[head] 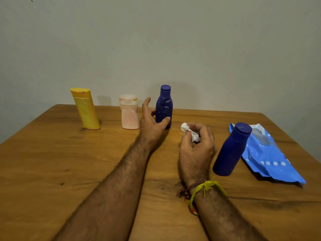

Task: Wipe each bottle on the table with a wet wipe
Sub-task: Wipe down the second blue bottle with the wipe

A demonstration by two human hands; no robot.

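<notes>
Four bottles stand on the wooden table (pixel 52 153). A yellow bottle (pixel 86 109) is at the far left and a pale pink bottle (pixel 129 113) stands beside it. My left hand (pixel 152 122) wraps the lower part of a scuffed blue bottle (pixel 164 105) at the back centre, thumb on its front, a finger at its left side and the index finger raised clear of it. My right hand (pixel 196 150) pinches a crumpled white wet wipe (pixel 188 131) in front of that bottle. A second, plain blue bottle (pixel 231 150) stands just right of my right hand, untouched.
A blue wet-wipe pack (pixel 271 159) lies flat at the right, partly behind the plain blue bottle, with its flap open. A bare wall rises behind the table's far edge. Bare wood stretches across the front left.
</notes>
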